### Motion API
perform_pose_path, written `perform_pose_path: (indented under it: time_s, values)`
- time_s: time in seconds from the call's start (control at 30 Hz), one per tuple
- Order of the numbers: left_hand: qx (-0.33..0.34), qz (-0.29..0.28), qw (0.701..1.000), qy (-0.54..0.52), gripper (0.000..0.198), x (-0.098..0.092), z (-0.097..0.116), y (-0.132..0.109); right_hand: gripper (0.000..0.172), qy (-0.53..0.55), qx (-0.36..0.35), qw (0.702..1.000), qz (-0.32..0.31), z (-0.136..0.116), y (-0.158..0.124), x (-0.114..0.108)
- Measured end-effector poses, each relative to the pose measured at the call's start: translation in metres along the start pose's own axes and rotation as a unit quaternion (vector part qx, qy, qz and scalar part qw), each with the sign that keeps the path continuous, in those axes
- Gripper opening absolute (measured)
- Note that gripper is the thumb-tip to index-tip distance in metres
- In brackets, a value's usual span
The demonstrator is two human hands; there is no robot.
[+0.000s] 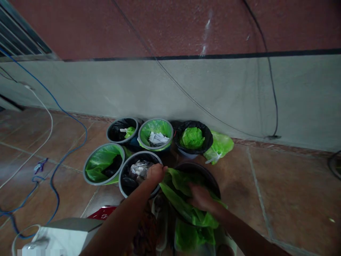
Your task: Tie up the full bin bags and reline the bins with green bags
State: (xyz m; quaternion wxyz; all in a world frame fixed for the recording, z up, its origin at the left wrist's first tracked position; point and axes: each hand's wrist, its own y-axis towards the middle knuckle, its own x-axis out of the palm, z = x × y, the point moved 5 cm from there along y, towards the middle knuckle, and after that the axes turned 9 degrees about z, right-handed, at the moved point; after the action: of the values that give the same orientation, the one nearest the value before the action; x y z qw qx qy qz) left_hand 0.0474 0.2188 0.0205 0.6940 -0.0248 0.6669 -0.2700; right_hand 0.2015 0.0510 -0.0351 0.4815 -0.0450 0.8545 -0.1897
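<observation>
Both hands, left (156,173) and right (201,197), fingers clenched on the green bag (183,199) over a dark bin (210,176)

1. A wall (170,28) stands dark red above a black stripe, pale grey below
2. Brown tiled floor (293,185) meets it
3. A louvred window (18,35) sits top left
4. Blue cable (57,103) and white cable (48,117) trail across the floor; a black wire (274,89) hangs down the wall

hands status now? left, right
Left hand: closed on the green bag's edge.
Right hand: pressed on the green bag; grip cannot be told.
</observation>
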Motion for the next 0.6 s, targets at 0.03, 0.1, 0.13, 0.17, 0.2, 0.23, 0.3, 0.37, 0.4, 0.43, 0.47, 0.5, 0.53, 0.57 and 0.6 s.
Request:
perform_pose_path:
  time_s: [0.03, 0.1, 0.13, 0.17, 0.2, 0.23, 0.3, 0.37, 0.4, 0.43, 0.47, 0.5, 0.53, 0.57, 0.6]
  values:
    - [-0.003, -0.004, 1.000, 0.000, 0.045, 0.000, -0.001, 0.001, 0.057, -0.039, -0.002, 0.999, -0.012, 0.002, -0.004, 0.005]
    - [-0.012, -0.009, 1.000, 0.003, 0.046, 0.000, -0.003, 0.001, 0.045, -0.080, -0.010, 0.996, -0.028, 0.005, -0.006, 0.012]
    - [-0.017, -0.010, 1.000, 0.004, 0.047, 0.000, -0.004, -0.001, 0.040, -0.087, -0.011, 0.996, -0.023, 0.008, -0.005, 0.011]
    - [-0.022, -0.006, 1.000, 0.002, 0.048, -0.002, -0.003, -0.002, 0.037, -0.084, -0.008, 0.996, -0.010, 0.010, -0.003, 0.008]
    - [-0.021, 0.005, 1.000, -0.002, 0.049, -0.005, -0.002, -0.004, 0.037, -0.071, -0.003, 0.997, 0.008, 0.013, 0.000, 0.001]
    - [-0.012, 0.022, 1.000, -0.007, 0.053, -0.009, 0.001, -0.007, 0.037, -0.046, 0.002, 0.999, 0.026, 0.016, 0.004, -0.007]
    - [0.033, 0.057, 0.998, -0.017, 0.070, -0.018, 0.013, -0.012, 0.037, 0.034, 0.004, 0.998, 0.052, 0.022, 0.013, -0.028]
    - [0.116, 0.064, 0.991, -0.018, 0.086, -0.025, 0.032, -0.016, 0.030, 0.137, -0.001, 0.988, 0.071, 0.029, 0.024, -0.048]
    - [0.162, 0.050, 0.985, -0.016, 0.091, -0.026, 0.043, -0.018, 0.027, 0.191, 0.005, 0.978, 0.084, 0.034, 0.029, -0.057]
    - [0.204, 0.030, 0.978, -0.012, 0.093, -0.026, 0.053, -0.020, 0.025, 0.241, 0.021, 0.965, 0.099, 0.041, 0.034, -0.063]
    - [0.236, 0.010, 0.972, -0.006, 0.092, -0.025, 0.062, -0.021, 0.025, 0.284, 0.042, 0.951, 0.116, 0.049, 0.039, -0.068]
    - [0.255, -0.005, 0.967, 0.003, 0.084, -0.022, 0.070, -0.020, 0.026, 0.319, 0.063, 0.936, 0.134, 0.056, 0.044, -0.071]
    - [0.260, -0.014, 0.965, 0.013, 0.070, -0.020, 0.075, -0.018, 0.026, 0.342, 0.079, 0.924, 0.150, 0.063, 0.047, -0.073]
    - [0.253, -0.015, 0.967, 0.023, 0.053, -0.017, 0.078, -0.015, 0.025, 0.354, 0.090, 0.916, 0.163, 0.069, 0.049, -0.074]
    - [0.240, -0.009, 0.970, 0.028, 0.038, -0.015, 0.079, -0.011, 0.024, 0.359, 0.094, 0.912, 0.172, 0.074, 0.051, -0.075]
